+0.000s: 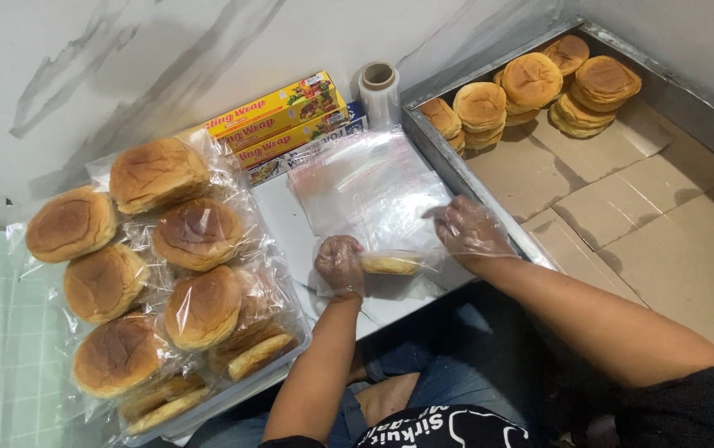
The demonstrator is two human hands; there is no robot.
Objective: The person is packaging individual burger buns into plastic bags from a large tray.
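My left hand (340,265), in a thin clear glove, grips one end of a bun (390,264) that lies on its side inside a clear plastic bag (369,195) on a white board (278,216). My right hand (469,228), also gloved, pinches the bag's edge just right of the bun, fingers apart. A flat pile of more clear bags lies under and behind the bun.
Several bagged buns (158,265) are heaped at the left on the board. Boxes of wrap (278,124) and a roll of clear film (379,91) stand against the wall. A metal tray (456,174) lined with cardboard holds unbagged buns (531,83) at its far end.
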